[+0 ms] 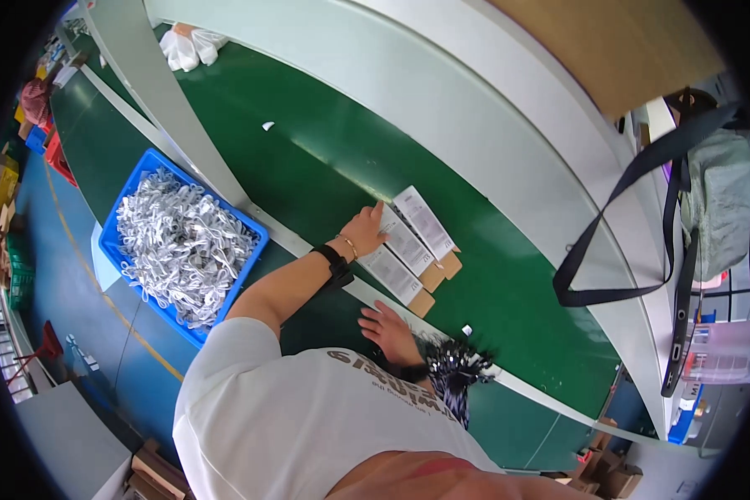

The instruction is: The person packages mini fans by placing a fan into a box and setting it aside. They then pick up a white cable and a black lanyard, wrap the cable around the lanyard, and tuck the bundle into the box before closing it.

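Observation:
Three flat white cartons with brown end flaps lie side by side on the green belt. My left hand reaches out over them, its fingers laid flat on the end of the middle carton; it wears a black watch and a thin bracelet. My right hand rests palm down at the pale table edge, fingers spread and nothing in it, just short of the nearest carton. A bundle of black and white cords lies right beside my right wrist.
A blue crate heaped with white cords stands to my left beside the belt. White bags sit far up the belt. A grey bag with a black strap hangs at the right, and small cardboard boxes lie on the floor.

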A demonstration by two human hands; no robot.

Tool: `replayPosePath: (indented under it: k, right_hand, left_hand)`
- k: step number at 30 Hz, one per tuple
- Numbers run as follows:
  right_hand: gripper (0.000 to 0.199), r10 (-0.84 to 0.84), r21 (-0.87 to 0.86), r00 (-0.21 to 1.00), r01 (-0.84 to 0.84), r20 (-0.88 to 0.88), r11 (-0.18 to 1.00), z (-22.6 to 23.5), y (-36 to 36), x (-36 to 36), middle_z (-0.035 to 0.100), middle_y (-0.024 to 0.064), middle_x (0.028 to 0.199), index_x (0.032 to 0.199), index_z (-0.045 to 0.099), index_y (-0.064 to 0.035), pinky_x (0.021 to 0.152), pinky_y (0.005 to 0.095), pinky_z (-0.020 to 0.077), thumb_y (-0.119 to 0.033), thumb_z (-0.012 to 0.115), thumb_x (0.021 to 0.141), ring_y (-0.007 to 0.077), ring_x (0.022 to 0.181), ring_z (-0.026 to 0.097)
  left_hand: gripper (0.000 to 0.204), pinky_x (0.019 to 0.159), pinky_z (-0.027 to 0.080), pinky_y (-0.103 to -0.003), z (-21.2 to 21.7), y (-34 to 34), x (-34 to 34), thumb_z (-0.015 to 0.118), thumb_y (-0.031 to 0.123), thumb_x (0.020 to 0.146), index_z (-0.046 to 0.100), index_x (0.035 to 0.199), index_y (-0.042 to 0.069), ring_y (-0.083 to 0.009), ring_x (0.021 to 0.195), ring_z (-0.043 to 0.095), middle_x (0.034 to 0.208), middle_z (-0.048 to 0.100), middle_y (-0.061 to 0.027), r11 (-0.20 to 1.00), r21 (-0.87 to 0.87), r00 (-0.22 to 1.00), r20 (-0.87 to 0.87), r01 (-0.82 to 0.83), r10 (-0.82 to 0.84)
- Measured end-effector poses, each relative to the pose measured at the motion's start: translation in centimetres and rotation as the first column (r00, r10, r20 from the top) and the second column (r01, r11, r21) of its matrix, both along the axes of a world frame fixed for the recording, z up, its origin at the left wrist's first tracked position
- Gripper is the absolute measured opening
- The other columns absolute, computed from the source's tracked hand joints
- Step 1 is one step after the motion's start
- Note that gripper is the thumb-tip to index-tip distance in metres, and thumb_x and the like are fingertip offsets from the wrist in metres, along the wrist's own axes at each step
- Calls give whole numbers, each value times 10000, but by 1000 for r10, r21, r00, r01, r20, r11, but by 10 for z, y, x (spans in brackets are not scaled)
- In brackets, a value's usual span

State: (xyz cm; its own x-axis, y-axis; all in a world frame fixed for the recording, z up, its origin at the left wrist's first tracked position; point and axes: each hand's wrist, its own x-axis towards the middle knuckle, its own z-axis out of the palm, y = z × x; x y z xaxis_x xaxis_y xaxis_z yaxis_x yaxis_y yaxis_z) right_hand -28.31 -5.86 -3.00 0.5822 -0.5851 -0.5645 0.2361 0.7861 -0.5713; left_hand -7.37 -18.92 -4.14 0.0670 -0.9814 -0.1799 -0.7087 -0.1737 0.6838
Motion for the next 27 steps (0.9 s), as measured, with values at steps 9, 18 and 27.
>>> replayPosePath:
  k: [9,18,27]
  right_hand:
    - [327,-306,69,942,317,-139,946,-54,-19,-1,526,145,1210,1215,435,-56,892,417,454,-213,478,932,280,1063,547]
    - [323,-464,215,868,494,-176,842,-27,-44,-35,503,172,1193,1190,433,-32,938,503,439,-238,458,943,340,1068,529]
    - [434,-433,-454,872,298,-229,840,47,-25,-1,417,154,1308,1311,318,-6,959,486,417,-172,458,935,304,1162,477]
  left_hand:
    - [552,962,359,-523,27,-62,-66,630,343,772,482,1246,103,-315,1255,363,1332,416,-86,809,-438,904,347,391,-249]
    - [574,915,417,-492,-45,-113,-87,506,574,793,662,1039,80,-315,1019,584,1008,648,-125,929,-26,870,361,370,-337]
    - [549,839,462,-422,44,11,12,610,486,760,617,1019,2,-354,949,577,977,600,-195,986,-157,998,39,49,-43]
